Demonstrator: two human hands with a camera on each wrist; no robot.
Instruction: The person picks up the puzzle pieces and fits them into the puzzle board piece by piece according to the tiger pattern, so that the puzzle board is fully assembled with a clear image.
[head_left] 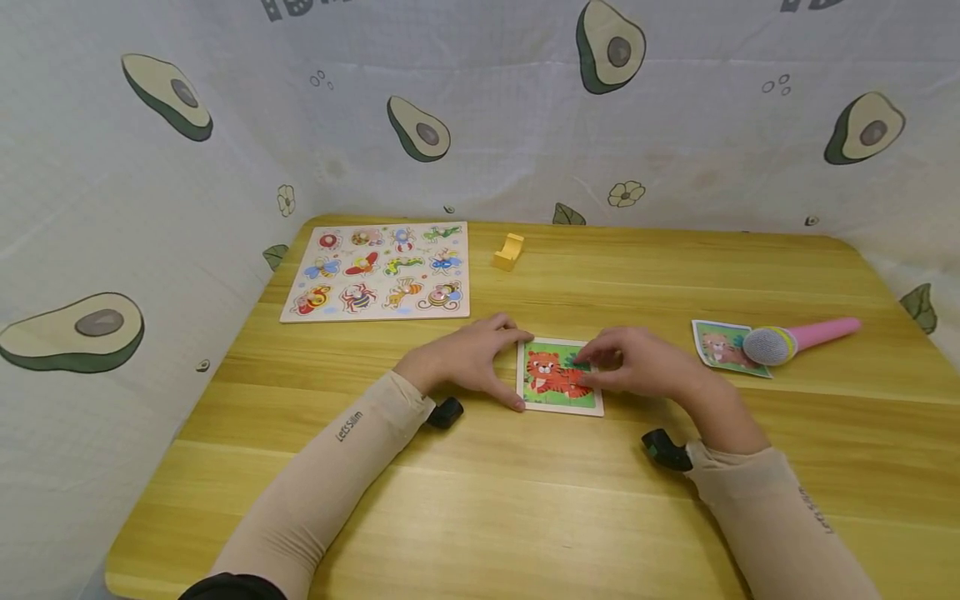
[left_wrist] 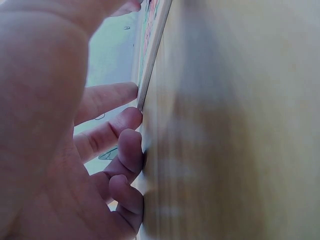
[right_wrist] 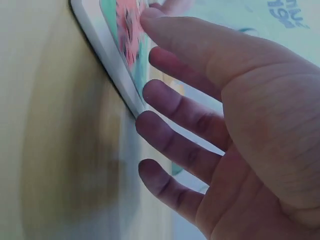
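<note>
A square tiger puzzle [head_left: 558, 398] with a pale wooden rim and a green background lies flat on the table. My left hand [head_left: 478, 357] holds its left side, with the thumb at the near corner and a finger at the far corner. In the left wrist view, fingertips meet the puzzle's edge [left_wrist: 154, 50] while the other fingers rest lower on the table. My right hand [head_left: 637, 362] reaches over the right part of the puzzle, its thumb and fingertips at the tiger picture. The right wrist view shows its fingers [right_wrist: 187, 117] spread and relaxed, gripping nothing visible.
An insect peg board [head_left: 378, 271] lies at the back left. A small yellow block [head_left: 508, 252] sits behind the puzzle. To the right, a pink toy microphone [head_left: 810, 335] overlaps a picture card [head_left: 722, 343]. A patterned curtain [head_left: 510, 108] borders the wooden table [head_left: 495, 508].
</note>
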